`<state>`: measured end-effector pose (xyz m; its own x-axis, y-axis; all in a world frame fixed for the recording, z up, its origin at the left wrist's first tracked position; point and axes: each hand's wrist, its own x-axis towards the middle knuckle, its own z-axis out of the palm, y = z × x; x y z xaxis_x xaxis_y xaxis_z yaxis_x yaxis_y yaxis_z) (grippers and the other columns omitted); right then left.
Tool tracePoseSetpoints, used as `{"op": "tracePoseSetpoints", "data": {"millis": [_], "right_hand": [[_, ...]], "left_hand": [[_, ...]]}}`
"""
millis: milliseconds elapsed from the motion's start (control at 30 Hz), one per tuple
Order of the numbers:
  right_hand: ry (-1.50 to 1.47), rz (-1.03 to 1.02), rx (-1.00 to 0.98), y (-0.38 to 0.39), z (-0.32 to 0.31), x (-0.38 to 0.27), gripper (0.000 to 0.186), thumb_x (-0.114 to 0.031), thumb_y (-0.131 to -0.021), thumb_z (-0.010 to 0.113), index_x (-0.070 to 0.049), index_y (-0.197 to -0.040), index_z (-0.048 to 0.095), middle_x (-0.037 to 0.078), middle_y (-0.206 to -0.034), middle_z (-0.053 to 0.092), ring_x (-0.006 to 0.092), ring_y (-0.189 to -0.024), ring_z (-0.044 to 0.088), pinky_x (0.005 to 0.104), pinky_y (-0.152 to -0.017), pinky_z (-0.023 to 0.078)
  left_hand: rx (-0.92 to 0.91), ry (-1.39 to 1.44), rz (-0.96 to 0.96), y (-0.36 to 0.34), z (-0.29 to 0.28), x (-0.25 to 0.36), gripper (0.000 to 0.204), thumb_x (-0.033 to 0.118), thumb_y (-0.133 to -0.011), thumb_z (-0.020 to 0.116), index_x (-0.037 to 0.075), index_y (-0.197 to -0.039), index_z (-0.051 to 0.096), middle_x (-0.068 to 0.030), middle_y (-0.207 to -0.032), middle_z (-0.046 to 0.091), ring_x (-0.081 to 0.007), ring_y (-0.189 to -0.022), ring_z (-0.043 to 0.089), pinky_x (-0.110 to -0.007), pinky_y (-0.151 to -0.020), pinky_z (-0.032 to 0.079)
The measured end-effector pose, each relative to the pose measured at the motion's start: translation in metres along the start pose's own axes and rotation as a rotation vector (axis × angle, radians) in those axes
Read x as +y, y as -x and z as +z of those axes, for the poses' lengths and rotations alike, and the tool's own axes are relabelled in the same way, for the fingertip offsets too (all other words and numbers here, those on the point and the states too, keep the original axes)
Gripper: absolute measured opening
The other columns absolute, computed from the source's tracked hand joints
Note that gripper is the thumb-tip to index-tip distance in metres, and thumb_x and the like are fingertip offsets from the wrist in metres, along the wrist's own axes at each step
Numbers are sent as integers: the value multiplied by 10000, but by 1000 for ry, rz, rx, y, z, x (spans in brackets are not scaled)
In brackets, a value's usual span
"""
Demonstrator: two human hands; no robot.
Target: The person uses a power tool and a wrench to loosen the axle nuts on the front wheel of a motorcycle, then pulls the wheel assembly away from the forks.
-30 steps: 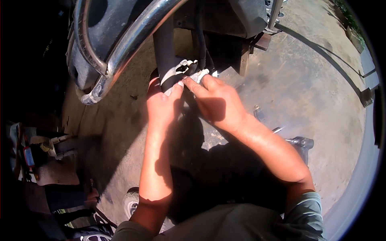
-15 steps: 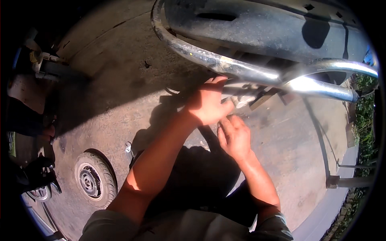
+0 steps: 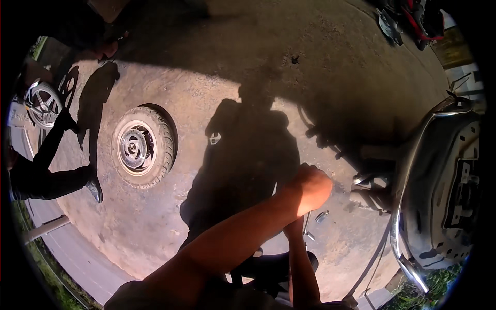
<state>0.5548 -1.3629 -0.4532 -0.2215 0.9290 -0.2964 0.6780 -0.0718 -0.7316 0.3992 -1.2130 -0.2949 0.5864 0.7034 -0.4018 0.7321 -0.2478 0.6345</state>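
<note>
My left hand [image 3: 312, 188] is closed, knuckles up, in sunlight right of the middle. What it holds, if anything, is hidden. My left forearm crosses in front of my right hand, whose fingers cannot be seen; only my right forearm shows below. Close under the hands a thin metal rod-like tool [image 3: 309, 235] shows, and I cannot tell whether it is held or lies on the ground. Beside it on the concrete lies a small shiny cylindrical piece [image 3: 322, 216]. To the right stands a dark vehicle body [image 3: 439, 206] with a chrome tube bar [image 3: 397, 227] along its side.
A wheel with a worn tyre [image 3: 166, 150] and brake disc lies flat on the concrete left of centre. Near it is an open-end wrench [image 3: 215, 138]. Another person's leg [image 3: 57, 183] and a spoked wheel [image 3: 43, 106] are at far left. Red and black parts [image 3: 423, 23] sit at top right.
My view has swung left, so the vehicle now sits at the right edge and the wheel nearer the middle. My left hand has gone from loosely bent fingers to closed and covers my right hand.
</note>
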Motion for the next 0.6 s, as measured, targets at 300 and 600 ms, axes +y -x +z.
{"op": "tracePoseSetpoints", "data": {"millis": [300, 600], "right_hand": [[-195, 93, -80, 21, -19, -154, 265, 35, -986, 483, 11, -1199, 640, 103, -957, 710, 135, -840, 665, 271, -740, 545], [-5, 249, -207, 43, -128, -329, 248, -98, -1001, 537, -60, -1190, 692, 111, -922, 767, 169, -674, 717, 291, -635, 557]], "left_hand": [[550, 608, -311, 114, 53, -88, 131, 161, -875, 616, 42, -856, 667, -179, -880, 669, -379, -828, 678, -476, -719, 543], [-31, 227, -877, 510, 207, -196, 171, 231, -831, 656, 101, -742, 725, -100, -759, 720, -254, -662, 705, -429, -614, 559]]}}
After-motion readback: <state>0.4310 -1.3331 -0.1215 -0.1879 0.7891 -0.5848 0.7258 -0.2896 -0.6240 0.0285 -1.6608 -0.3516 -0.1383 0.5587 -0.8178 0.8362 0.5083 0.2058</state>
